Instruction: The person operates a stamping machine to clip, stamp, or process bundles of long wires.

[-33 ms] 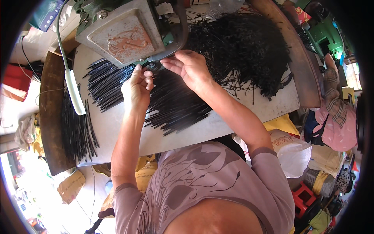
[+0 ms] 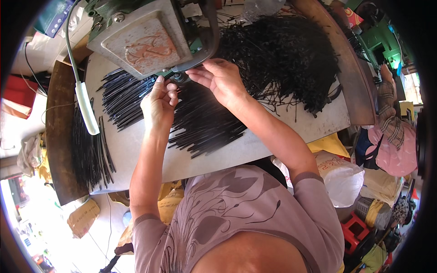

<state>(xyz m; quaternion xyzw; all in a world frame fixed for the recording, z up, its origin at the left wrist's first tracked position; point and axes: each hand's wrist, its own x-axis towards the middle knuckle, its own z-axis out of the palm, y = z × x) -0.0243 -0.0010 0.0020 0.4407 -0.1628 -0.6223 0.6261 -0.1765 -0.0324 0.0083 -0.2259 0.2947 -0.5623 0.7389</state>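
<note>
Both of my hands are raised to the lower end of a grey and green machine head [image 2: 141, 50]. My left hand [image 2: 158, 101] is closed in a pinch, thumb tip just under the machine's edge. On the other side of the small metal working part [image 2: 180, 77], my right hand [image 2: 222, 83] also pinches, fingertips pointing left. Whatever the fingertips hold is too small and dark to make out. Thin black strips [image 2: 205, 125] lie in a bundle below my hands, and another bundle of black strips [image 2: 120, 100] lies left of my left hand.
A large tangled heap of black strips [image 2: 287, 59] covers the table's right side. More strips [image 2: 91, 150] lie by the brown left border [image 2: 63, 136]. A white lamp tube [image 2: 87, 109] hangs at left. Another person's sleeve [image 2: 388, 113] and a red stool [image 2: 355, 232] are at right.
Both hands have shifted very slightly left, still pinching at the machine. The strips lie as before.
</note>
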